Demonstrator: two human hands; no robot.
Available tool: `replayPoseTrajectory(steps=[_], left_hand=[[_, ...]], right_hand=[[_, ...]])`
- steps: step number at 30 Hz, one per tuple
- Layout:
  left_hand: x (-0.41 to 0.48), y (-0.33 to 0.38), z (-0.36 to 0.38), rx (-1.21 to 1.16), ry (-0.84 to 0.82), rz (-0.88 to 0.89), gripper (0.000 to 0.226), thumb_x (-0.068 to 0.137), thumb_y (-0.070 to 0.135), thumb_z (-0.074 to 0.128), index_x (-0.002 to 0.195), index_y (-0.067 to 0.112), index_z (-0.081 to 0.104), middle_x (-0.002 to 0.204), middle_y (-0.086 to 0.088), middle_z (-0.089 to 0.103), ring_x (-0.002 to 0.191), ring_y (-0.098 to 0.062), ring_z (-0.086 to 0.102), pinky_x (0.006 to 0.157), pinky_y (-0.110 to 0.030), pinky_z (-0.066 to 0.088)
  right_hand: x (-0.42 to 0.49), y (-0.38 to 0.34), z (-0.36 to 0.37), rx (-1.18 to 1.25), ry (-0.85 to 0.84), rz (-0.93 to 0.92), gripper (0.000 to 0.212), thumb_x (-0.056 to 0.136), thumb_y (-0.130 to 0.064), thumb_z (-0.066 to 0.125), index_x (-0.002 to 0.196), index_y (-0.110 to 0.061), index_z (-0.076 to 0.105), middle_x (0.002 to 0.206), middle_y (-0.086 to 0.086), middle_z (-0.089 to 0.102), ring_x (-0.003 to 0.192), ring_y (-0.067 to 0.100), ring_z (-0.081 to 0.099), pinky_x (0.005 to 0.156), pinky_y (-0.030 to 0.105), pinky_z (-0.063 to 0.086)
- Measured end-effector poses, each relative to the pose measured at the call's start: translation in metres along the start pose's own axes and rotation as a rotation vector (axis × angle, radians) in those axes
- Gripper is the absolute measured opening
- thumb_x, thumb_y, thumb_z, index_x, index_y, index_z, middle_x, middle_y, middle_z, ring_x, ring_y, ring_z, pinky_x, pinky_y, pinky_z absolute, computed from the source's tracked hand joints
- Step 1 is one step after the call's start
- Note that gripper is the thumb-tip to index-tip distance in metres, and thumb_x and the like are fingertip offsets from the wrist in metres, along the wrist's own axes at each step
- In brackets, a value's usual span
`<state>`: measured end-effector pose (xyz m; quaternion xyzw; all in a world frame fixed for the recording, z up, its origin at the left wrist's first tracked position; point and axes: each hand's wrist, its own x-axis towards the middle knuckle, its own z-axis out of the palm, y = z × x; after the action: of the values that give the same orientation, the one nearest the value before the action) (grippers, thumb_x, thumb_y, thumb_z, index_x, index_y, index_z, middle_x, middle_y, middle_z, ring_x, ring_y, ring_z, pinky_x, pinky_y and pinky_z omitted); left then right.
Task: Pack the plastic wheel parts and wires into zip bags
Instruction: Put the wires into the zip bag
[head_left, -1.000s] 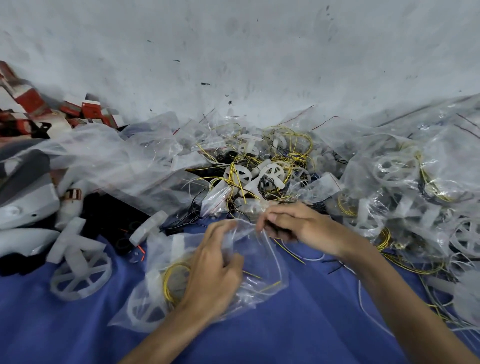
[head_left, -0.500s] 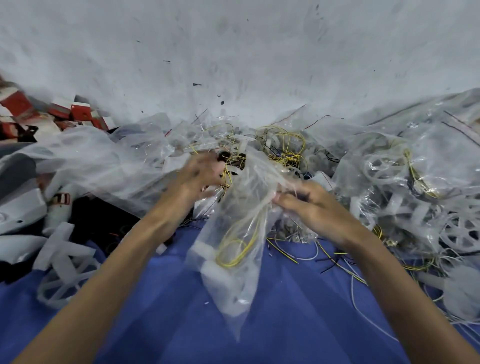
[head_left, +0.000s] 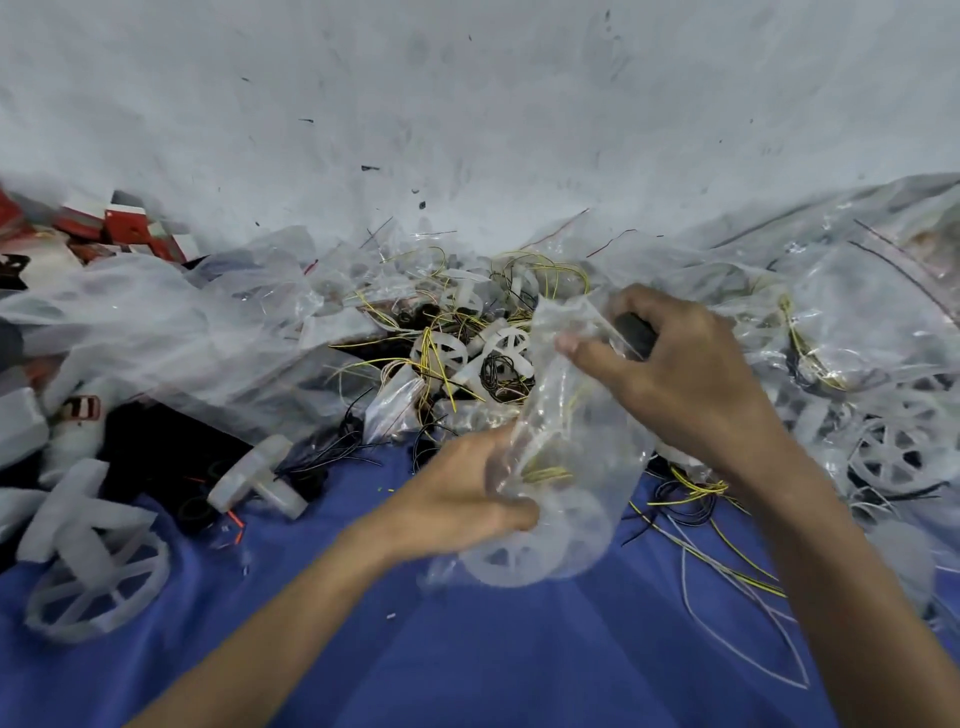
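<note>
A clear zip bag (head_left: 566, 457) holding a white plastic wheel and yellow wire is lifted over the blue cloth (head_left: 467, 649). My left hand (head_left: 462, 499) grips the bag's lower part from the left. My right hand (head_left: 670, 374) pinches the bag's top and also has a small dark object under its fingers. Behind the bag lies a loose heap of white wheel parts (head_left: 441, 353) tangled with yellow and black wires (head_left: 498, 374).
Filled zip bags (head_left: 857, 338) pile up at the right. A large crumpled clear plastic sheet (head_left: 156, 338) lies at the left. Loose white wheels (head_left: 98, 577) and a hub piece (head_left: 260, 478) sit front left. Red and white boxes (head_left: 124, 228) stand at the far left. Loose wires (head_left: 727, 571) trail front right.
The bag hung upright between both hands; now it has swung right and lower. My left hand dropped from the bag's top to its lower part. My right hand rose to the top.
</note>
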<state>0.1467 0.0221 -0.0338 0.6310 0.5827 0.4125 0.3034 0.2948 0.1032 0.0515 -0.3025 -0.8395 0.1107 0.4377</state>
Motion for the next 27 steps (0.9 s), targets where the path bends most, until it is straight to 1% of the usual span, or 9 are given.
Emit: replayPoseTrajectory(steps=[4, 7, 9, 13, 18, 21, 23, 25, 27], left_hand=[[0.004, -0.016, -0.035, -0.25, -0.131, -0.289, 0.047, 0.048, 0.011, 0.062, 0.094, 0.012, 0.055, 0.077, 0.002, 0.06, 0.064, -0.005, 0.059, 0.062, -0.02, 0.045], [0.005, -0.023, -0.054, -0.273, -0.178, -0.308, 0.052, 0.048, 0.008, 0.057, 0.099, 0.007, 0.055, 0.064, 0.003, 0.064, 0.054, -0.004, 0.06, 0.061, -0.022, 0.045], [0.008, -0.024, -0.065, -0.227, -0.211, -0.327, 0.051, 0.049, 0.008, 0.055, 0.1, 0.004, 0.057, 0.06, 0.003, 0.064, 0.053, -0.004, 0.06, 0.061, -0.02, 0.048], [0.011, -0.022, -0.081, -0.183, -0.262, -0.4, 0.049, 0.046, 0.006, 0.053, 0.095, 0.002, 0.053, 0.048, 0.003, 0.059, 0.05, -0.007, 0.057, 0.059, -0.024, 0.043], [0.006, -0.001, -0.1, 0.116, -0.326, -0.232, 0.026, 0.069, 0.0, 0.068, 0.093, 0.0, 0.06, 0.074, -0.002, 0.064, 0.063, -0.004, 0.059, 0.051, -0.02, 0.047], [-0.004, 0.014, -0.118, 0.303, -0.393, -0.102, 0.046, 0.058, 0.039, 0.083, 0.091, 0.014, 0.062, 0.085, -0.012, 0.065, 0.073, -0.012, 0.059, 0.064, -0.035, 0.047], [-0.011, 0.026, -0.122, 0.171, -0.417, -0.121, 0.051, 0.048, 0.061, 0.084, 0.081, 0.027, 0.063, 0.084, -0.005, 0.068, 0.073, -0.016, 0.065, 0.065, -0.031, 0.05], [-0.009, 0.03, -0.116, 0.078, -0.365, -0.13, 0.05, 0.052, 0.065, 0.079, 0.084, 0.03, 0.063, 0.091, -0.001, 0.07, 0.077, -0.019, 0.07, 0.07, -0.029, 0.053], [-0.002, 0.03, -0.101, 0.197, -0.217, -0.063, 0.05, 0.063, 0.061, 0.075, 0.102, 0.035, 0.058, 0.104, 0.011, 0.066, 0.092, -0.004, 0.066, 0.081, -0.026, 0.051]], right_hand=[[0.005, 0.015, -0.021, 0.098, -0.341, 0.065, 0.042, 0.066, -0.049, 0.071, 0.09, -0.017, 0.06, 0.065, -0.01, 0.051, 0.053, -0.002, 0.042, 0.051, 0.011, 0.031], [0.003, 0.024, -0.026, 0.315, -0.487, 0.119, 0.022, 0.077, -0.031, 0.069, 0.09, -0.014, 0.063, 0.069, -0.008, 0.055, 0.063, 0.003, 0.05, 0.062, 0.017, 0.041], [0.002, 0.024, -0.023, 0.414, -0.511, 0.174, 0.006, 0.083, -0.017, 0.066, 0.081, -0.013, 0.062, 0.066, 0.001, 0.053, 0.058, 0.004, 0.05, 0.054, 0.016, 0.042], [0.003, 0.024, -0.017, 0.404, -0.511, 0.174, 0.03, 0.087, -0.017, 0.062, 0.058, -0.026, 0.061, 0.053, -0.011, 0.036, 0.047, -0.001, 0.04, 0.047, 0.012, 0.038], [0.003, 0.023, -0.016, 0.419, -0.496, -0.111, 0.011, 0.086, -0.02, 0.064, 0.075, -0.023, 0.062, 0.07, -0.01, 0.046, 0.063, 0.004, 0.043, 0.06, 0.015, 0.034], [0.003, 0.025, -0.018, 0.462, -0.604, -0.188, 0.011, 0.083, -0.019, 0.062, 0.082, -0.025, 0.072, 0.087, -0.003, 0.055, 0.079, 0.012, 0.054, 0.069, 0.018, 0.04], [0.003, 0.03, -0.021, 0.437, -0.705, -0.198, 0.015, 0.084, -0.01, 0.062, 0.082, -0.019, 0.074, 0.095, -0.003, 0.06, 0.089, 0.013, 0.059, 0.075, 0.018, 0.044], [0.002, 0.035, -0.022, 0.361, -0.797, -0.182, 0.022, 0.084, 0.005, 0.06, 0.079, -0.013, 0.072, 0.098, -0.003, 0.062, 0.093, 0.014, 0.06, 0.078, 0.019, 0.045], [0.0, 0.038, -0.019, 0.278, -0.88, -0.142, 0.023, 0.082, 0.013, 0.058, 0.079, -0.006, 0.07, 0.098, -0.005, 0.062, 0.093, 0.01, 0.059, 0.079, 0.02, 0.044]])
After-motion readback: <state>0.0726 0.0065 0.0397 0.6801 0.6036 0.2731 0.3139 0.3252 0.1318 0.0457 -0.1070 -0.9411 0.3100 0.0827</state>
